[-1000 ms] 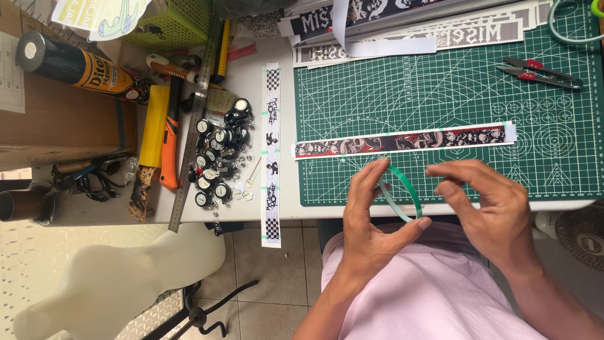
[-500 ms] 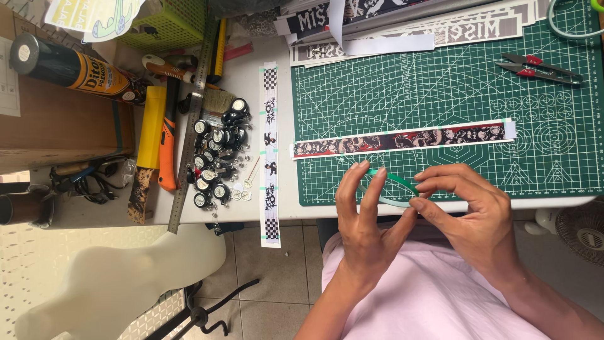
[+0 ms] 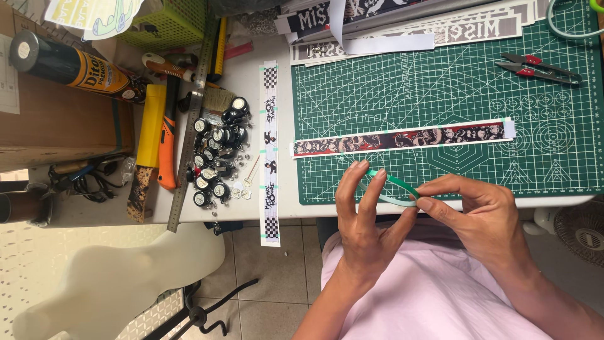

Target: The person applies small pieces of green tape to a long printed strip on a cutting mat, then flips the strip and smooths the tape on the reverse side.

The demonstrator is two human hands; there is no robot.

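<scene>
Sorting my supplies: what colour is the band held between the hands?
Green band, seen in the head view.

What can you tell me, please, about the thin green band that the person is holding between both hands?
The thin green band is a narrow, flexible-looking strip, bright green on its upper face and paler along the lower run, bent into a flat loop. It is held above the near edge of the green cutting mat, just in front of the printed strip. The left hand touches its left end with raised fingertips; the right hand pinches its right end between thumb and forefinger. Its material cannot be told.
</scene>
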